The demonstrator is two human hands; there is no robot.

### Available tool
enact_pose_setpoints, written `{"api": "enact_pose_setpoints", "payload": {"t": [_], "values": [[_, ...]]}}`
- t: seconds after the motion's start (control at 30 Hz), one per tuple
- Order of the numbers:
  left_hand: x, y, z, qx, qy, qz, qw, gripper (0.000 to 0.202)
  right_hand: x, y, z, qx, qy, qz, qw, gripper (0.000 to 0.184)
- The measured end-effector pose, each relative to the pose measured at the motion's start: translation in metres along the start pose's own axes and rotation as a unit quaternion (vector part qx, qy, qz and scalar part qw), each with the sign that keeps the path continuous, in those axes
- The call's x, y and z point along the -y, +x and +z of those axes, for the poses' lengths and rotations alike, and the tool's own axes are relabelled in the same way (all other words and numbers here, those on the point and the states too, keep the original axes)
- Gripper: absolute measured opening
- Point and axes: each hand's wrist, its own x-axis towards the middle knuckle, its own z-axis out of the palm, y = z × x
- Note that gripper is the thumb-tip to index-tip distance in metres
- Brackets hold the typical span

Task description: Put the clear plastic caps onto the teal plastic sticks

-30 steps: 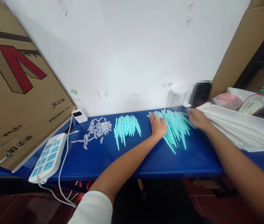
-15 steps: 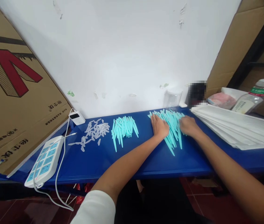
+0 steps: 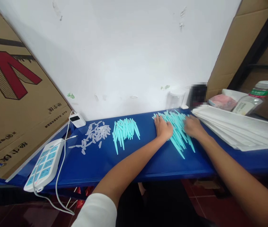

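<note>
A pile of slender turquoise pointed sticks (image 3: 178,136) lies on the blue table between my two hands. My left hand (image 3: 164,128) rests along the pile's left side with its fingers stretched out, touching the sticks. Against the right side is my right hand (image 3: 193,126), curled and slightly blurred; its fingertips are hidden. A second bunch of turquoise sticks (image 3: 125,130) lies to the left, untouched by either hand. Farther left, small translucent pale pieces (image 3: 98,132) are scattered in a loose heap.
White flat sleeves (image 3: 238,129) are stacked at the right, with a plastic bottle (image 3: 249,101) and a pink packet (image 3: 222,102) behind. A clear jar (image 3: 175,100) stands by the wall. At left are a power strip (image 3: 45,165), cables, a small white device (image 3: 77,119) and a cardboard box (image 3: 17,104).
The sticks between my hands have swung so their lower tips point further right. Both hands have shifted slightly right along with them.
</note>
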Motion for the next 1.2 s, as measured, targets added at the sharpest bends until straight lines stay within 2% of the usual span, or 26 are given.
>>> {"api": "enact_pose_setpoints", "payload": {"t": [0.1,0.2,0.27,0.37,0.43,0.53,0.57,0.63,0.7,0.77,0.83,0.9,1.0,1.07,1.2], "values": [[0.011,-0.003,-0.026,-0.003,0.02,0.022,1.0,0.063,0.009,-0.004,-0.015,-0.034,-0.001,0.003,0.999,0.036],[0.024,-0.007,-0.068,-0.007,0.056,0.081,0.995,0.052,0.024,-0.009,-0.037,-0.072,0.016,0.011,0.997,0.037],[0.033,-0.007,-0.109,-0.003,0.064,0.13,0.989,0.04,0.041,-0.012,-0.051,-0.102,0.069,0.038,0.992,0.04],[0.051,-0.003,-0.187,0.037,0.087,0.161,0.982,0.028,0.072,-0.012,-0.064,-0.079,0.133,0.027,0.988,0.05],[0.066,0.001,-0.245,0.083,0.183,0.122,0.972,0.029,0.094,-0.005,-0.067,-0.043,0.19,-0.004,0.981,0.057],[0.092,0.004,-0.319,0.19,0.317,0.004,0.929,0.036,0.121,0.012,-0.064,-0.007,0.22,-0.09,0.971,0.055],[0.1,0.003,-0.338,0.207,0.334,-0.037,0.919,0.04,0.128,0.018,-0.062,-0.013,0.214,-0.1,0.972,0.052],[0.112,0.0,-0.364,0.229,0.343,-0.086,0.907,0.044,0.139,0.027,-0.057,-0.025,0.204,-0.106,0.973,0.044],[0.118,-0.007,-0.376,0.229,0.338,-0.1,0.907,0.045,0.145,0.03,-0.051,-0.046,0.186,-0.096,0.977,0.039],[0.121,-0.016,-0.378,0.252,0.325,-0.12,0.904,0.044,0.148,0.028,-0.043,-0.07,0.158,-0.091,0.981,0.039],[0.123,-0.025,-0.374,0.267,0.318,-0.164,0.895,0.045,0.147,0.023,-0.036,-0.083,0.147,-0.1,0.981,0.038],[0.125,-0.031,-0.368,0.255,0.324,-0.218,0.885,0.048,0.145,0.019,-0.032,-0.081,0.169,-0.118,0.975,0.037],[0.133,-0.035,-0.357,0.27,0.326,-0.257,0.868,0.045,0.142,0.017,-0.03,-0.072,0.207,-0.129,0.967,0.037],[0.137,-0.034,-0.353,0.29,0.318,-0.261,0.864,0.043,0.144,0.016,-0.031,-0.061,0.222,-0.128,0.965,0.037],[0.136,-0.033,-0.353,0.341,0.235,-0.211,0.885,0.036,0.151,0.01,-0.037,-0.03,0.256,-0.136,0.957,0.04]]}}
